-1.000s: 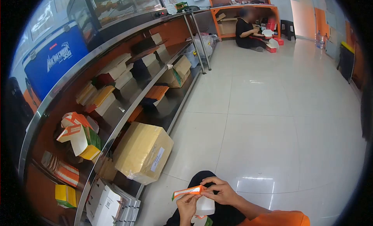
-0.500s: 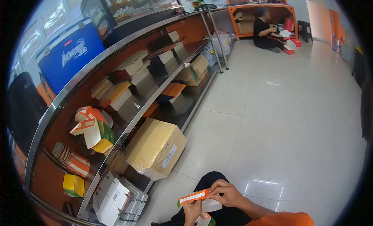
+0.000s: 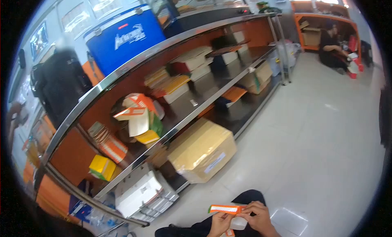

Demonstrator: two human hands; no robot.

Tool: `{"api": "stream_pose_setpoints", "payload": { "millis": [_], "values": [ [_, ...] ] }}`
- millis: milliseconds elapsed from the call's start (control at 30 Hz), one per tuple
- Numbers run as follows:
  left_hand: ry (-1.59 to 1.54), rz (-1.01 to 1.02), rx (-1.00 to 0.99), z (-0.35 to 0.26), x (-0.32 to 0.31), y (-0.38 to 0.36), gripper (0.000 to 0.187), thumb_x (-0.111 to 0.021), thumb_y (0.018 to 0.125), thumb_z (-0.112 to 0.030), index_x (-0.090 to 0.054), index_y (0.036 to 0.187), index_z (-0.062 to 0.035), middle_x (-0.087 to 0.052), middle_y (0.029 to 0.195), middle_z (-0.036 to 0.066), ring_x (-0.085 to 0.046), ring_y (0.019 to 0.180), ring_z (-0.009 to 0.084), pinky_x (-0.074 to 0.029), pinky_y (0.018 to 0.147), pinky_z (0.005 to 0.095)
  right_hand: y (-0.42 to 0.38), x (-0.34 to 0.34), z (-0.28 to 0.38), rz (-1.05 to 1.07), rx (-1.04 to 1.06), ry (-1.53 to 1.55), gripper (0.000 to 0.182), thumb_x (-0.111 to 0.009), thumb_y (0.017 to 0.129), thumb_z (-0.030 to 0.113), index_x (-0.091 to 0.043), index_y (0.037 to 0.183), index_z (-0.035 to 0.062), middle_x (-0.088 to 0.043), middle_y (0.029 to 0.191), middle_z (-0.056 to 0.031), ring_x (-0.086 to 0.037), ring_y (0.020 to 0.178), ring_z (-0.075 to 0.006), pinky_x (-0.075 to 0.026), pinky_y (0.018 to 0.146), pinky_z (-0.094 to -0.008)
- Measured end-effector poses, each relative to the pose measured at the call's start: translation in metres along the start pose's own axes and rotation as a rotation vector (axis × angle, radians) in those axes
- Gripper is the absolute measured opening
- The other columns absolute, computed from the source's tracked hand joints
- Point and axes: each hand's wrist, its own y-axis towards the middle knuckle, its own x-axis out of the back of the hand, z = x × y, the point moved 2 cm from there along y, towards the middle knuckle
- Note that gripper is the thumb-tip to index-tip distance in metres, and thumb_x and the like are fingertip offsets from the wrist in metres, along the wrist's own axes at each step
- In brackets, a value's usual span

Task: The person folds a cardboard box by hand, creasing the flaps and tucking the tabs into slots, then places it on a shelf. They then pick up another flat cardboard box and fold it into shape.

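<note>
Low in front of me, an orange-and-white paperboard food carton [image 3: 225, 209] with a green end is held up between both hands. My left hand [image 3: 220, 224] pinches its underside near the middle. With bent fingers, my right hand [image 3: 256, 216] grips the carton's right end. A pale flap [image 3: 239, 223] hangs below, between the hands. Under them, part of another orange printed piece [image 3: 230, 233] shows over my dark-clothed legs.
A steel-edged shelf unit [image 3: 179, 129] runs along the left, holding an opened carton [image 3: 141, 125], a yellow box [image 3: 103, 167] and stacked cartons. A taped brown box [image 3: 202, 151] and flat white cardboard [image 3: 143, 194] stand low. Far right, a person [image 3: 331, 47] sits on the tiled floor.
My view has swung left, so the shelves sit farther right in it and more shows at the left. Both hands keep hold of the carton, which now lies more level.
</note>
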Motion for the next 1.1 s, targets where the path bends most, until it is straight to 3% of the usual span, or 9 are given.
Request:
{"api": "stream_pose_setpoints", "payload": {
  "millis": [167, 300, 367, 500, 567, 667, 767, 1033, 1100],
  "values": [
    [0.146, 0.079, -0.085, 0.006, 0.047, -0.004, 0.02, -0.066, 0.092, -0.005, -0.067, 0.11, 0.0006, -0.07, 0.107, 0.005, -0.064, 0.099, 0.0131, -0.051, 0.088, 0.03, 0.016, -0.018, 0.017, 0.171, 0.054, 0.092, 0.015, -0.083, 0.069, 0.009, -0.07, 0.074, 0.0034, -0.069, 0.083, -0.0069, -0.065, 0.076, -0.0216, -0.048, 0.073, -0.0329],
    [0.355, 0.138, -0.148, -0.01, 0.074, -0.015, 0.025, -0.064, 0.094, -0.006, -0.064, 0.118, -0.0018, -0.067, 0.116, 0.006, -0.061, 0.109, 0.0159, -0.048, 0.094, 0.0331, 0.026, -0.035, 0.038, 0.258, 0.105, 0.199, 0.005, -0.074, 0.074, 0.003, -0.069, 0.076, 0.0023, -0.066, 0.08, -0.0104, -0.062, 0.079, -0.0301, -0.047, 0.078, -0.0399],
    [0.21, 0.108, -0.019, -0.022, 0.078, -0.026, 0.025, -0.061, 0.095, -0.007, -0.063, 0.119, -0.0012, -0.067, 0.115, 0.006, -0.06, 0.107, 0.0145, -0.048, 0.093, 0.0319, 0.025, -0.046, 0.04, 0.293, 0.105, 0.195, 0.006, -0.074, 0.075, 0.005, -0.069, 0.077, 0.0016, -0.065, 0.08, -0.0101, -0.063, 0.079, -0.0304, -0.046, 0.086, -0.0419],
    [0.141, 0.061, -0.163, -0.023, 0.069, -0.034, 0.023, -0.059, 0.097, -0.006, -0.063, 0.119, -0.0006, -0.067, 0.111, 0.006, -0.059, 0.105, 0.012, -0.048, 0.091, 0.029, 0.018, -0.048, 0.034, 0.323, 0.098, 0.241, 0.01, -0.075, 0.078, 0.007, -0.067, 0.075, 0.0019, -0.065, 0.078, -0.0097, -0.063, 0.078, -0.0279, -0.041, 0.099, -0.0484],
    [-0.116, 0.122, 0.064, -0.009, 0.056, -0.03, 0.023, -0.059, 0.097, -0.007, -0.063, 0.119, -0.0003, -0.066, 0.111, 0.006, -0.059, 0.105, 0.0108, -0.048, 0.089, 0.0264, 0.014, -0.038, 0.033, 0.294, 0.096, 0.169, 0.013, -0.077, 0.076, 0.008, -0.066, 0.075, 0.0015, -0.066, 0.077, -0.0094, -0.063, 0.077, -0.0271, -0.041, 0.099, -0.0488],
    [-0.053, 0.136, 0.155, 0.005, 0.043, -0.02, 0.024, -0.059, 0.097, -0.009, -0.062, 0.119, 0.0002, -0.065, 0.112, 0.005, -0.059, 0.106, 0.0102, -0.048, 0.091, 0.0255, 0.011, -0.026, 0.034, 0.239, 0.051, 0.108, 0.011, -0.077, 0.077, 0.006, -0.066, 0.077, 0.0028, -0.065, 0.079, -0.0096, -0.062, 0.077, -0.028, -0.043, 0.099, -0.0492],
    [-0.238, 0.053, -0.018, 0.008, 0.037, -0.019, 0.025, -0.059, 0.097, -0.008, -0.061, 0.121, 0.0007, -0.064, 0.116, 0.005, -0.059, 0.108, 0.0116, -0.048, 0.094, 0.0267, 0.007, -0.023, 0.031, 0.197, 0.126, 0.068, 0.01, -0.076, 0.077, 0.005, -0.067, 0.082, 0.0032, -0.065, 0.082, -0.0105, -0.062, 0.08, -0.0285, -0.043, 0.099, -0.0486],
    [-0.219, 0.069, -0.058, -0.01, 0.054, -0.033, 0.025, -0.058, 0.098, -0.007, -0.06, 0.122, 0.0003, -0.064, 0.116, 0.005, -0.059, 0.106, 0.0114, -0.048, 0.093, 0.028, 0.002, -0.036, 0.059, 0.141, 0.029, 0.323, 0.006, -0.07, 0.084, -0.001, -0.066, 0.088, 0.0, -0.064, 0.111, -0.0159, -0.062, 0.104, -0.0307, -0.043, 0.101, -0.0427],
    [-0.314, 0.075, -0.181, -0.026, 0.053, -0.039, 0.024, -0.058, 0.098, -0.008, -0.061, 0.12, 0.0002, -0.065, 0.115, 0.004, -0.059, 0.104, 0.0107, -0.049, 0.091, 0.0279, -0.007, -0.04, 0.055, 0.313, -0.017, 0.378, 0.011, -0.07, 0.086, 0.002, -0.067, 0.096, 0.0013, -0.056, 0.129, -0.0189, -0.057, 0.115, -0.0379, -0.043, 0.101, -0.0404]
  ]
}}
